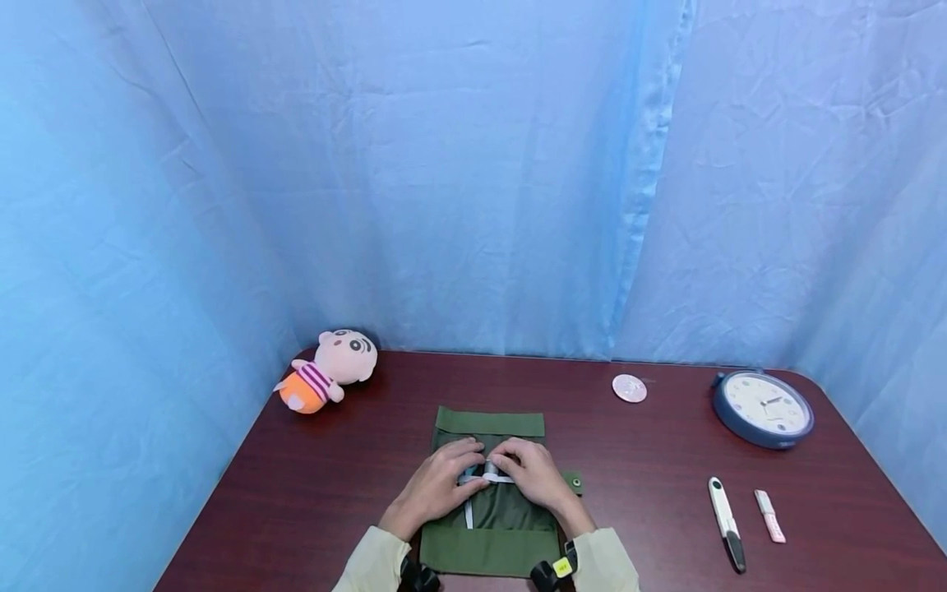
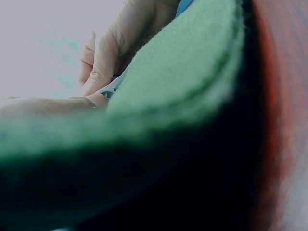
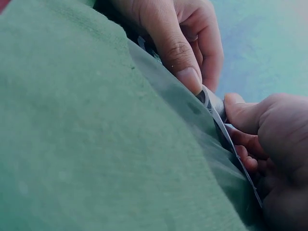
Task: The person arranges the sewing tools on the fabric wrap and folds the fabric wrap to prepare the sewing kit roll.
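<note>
A green fabric roll-up pouch (image 1: 491,552) lies unfolded at the table's near middle, with a white elastic strap (image 1: 504,479) across its dark inner panel. My left hand (image 1: 438,479) pinches the strap between thumb and fingers. Beside it, my right hand (image 1: 534,474) holds a small grey cylinder (image 1: 491,467) against the strap. In the right wrist view, the strap curves around the cylinder (image 3: 217,104) between both thumbs; its exact kind is unclear. Pouch fabric (image 2: 178,62) blocks most of the left wrist view.
A plush doll (image 1: 325,374) lies at the back left. Toward the right are a pale round disc (image 1: 630,388), a blue-rimmed clock (image 1: 764,409), a white-and-black handled tool (image 1: 727,524) and a small pink-and-white stick (image 1: 770,516). A snap tab (image 1: 574,483) sticks out from the pouch's right side.
</note>
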Demonstrator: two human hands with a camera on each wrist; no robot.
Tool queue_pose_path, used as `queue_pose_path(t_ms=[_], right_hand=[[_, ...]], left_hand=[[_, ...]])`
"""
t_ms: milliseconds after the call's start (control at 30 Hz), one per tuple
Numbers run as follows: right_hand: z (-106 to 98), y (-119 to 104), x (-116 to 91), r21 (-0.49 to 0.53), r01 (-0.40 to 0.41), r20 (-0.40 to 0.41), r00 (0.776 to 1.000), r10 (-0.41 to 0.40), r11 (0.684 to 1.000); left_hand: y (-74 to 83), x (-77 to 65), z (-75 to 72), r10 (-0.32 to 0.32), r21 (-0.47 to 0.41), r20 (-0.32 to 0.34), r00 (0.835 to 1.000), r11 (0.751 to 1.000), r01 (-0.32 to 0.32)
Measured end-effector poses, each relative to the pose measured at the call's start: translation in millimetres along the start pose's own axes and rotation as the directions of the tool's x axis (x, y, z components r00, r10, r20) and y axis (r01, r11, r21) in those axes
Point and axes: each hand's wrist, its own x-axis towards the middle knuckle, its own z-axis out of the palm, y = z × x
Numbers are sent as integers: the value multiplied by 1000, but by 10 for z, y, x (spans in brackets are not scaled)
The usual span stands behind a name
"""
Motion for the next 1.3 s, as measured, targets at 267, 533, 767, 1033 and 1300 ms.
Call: queue_pose_path(t_ms=[267, 533, 767, 1033, 1300], right_hand=[[20, 17, 1, -63, -21, 10, 1000, 21, 998], [23, 22, 2, -58, -39, 7, 999, 39, 998], [30, 5, 0, -105, -16, 8, 1000, 17, 994], [35, -13, 4, -102, -45, -6, 999, 44, 994], [58, -33, 4, -174, -17, 10, 1000, 19, 985]], left_hand=[[-9, -1, 9, 2, 6, 3, 1000, 1000, -2], [-9, 5, 1, -8, 1, 17, 1000, 1000, 8], [-5, 2, 4, -3, 1, 29, 1000, 1000, 3], [-11, 5, 5, -3, 3, 22, 1000, 1000, 2], [-7, -3, 5, 4, -2, 21, 1000, 1000, -4]])
